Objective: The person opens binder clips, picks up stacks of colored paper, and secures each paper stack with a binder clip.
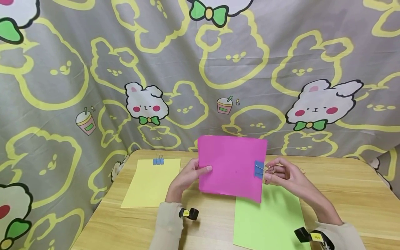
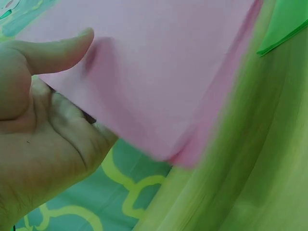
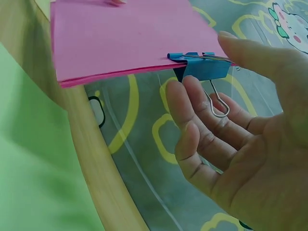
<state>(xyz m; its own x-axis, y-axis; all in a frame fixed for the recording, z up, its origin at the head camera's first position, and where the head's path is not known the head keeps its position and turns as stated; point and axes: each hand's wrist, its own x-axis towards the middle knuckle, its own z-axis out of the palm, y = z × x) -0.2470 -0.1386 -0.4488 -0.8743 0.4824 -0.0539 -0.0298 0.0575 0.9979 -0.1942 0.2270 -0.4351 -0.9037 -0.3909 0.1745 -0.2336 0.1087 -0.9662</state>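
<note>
A stack of pink paper (image 1: 232, 166) is held up above the table, its near face tilted toward the head camera. My left hand (image 1: 189, 173) grips its left edge, thumb on the front and fingers behind, largely hidden in the head view. On the right edge sits a blue binder clip (image 3: 204, 67) with silver wire handles. One handle (image 3: 219, 103) points away from the paper, among the fingers of my right hand (image 1: 285, 175). In the right wrist view, that hand's fingertips are at the clip's underside and its thumb (image 3: 240, 50) is on the other side.
Light green paper (image 1: 272, 218) lies on the wooden table (image 1: 343, 194) below the pink stack. To the left lies yellow paper (image 1: 153, 184) with a blue binder clip (image 1: 158, 161) on its top edge. Behind the table hangs a patterned grey curtain (image 1: 187, 69).
</note>
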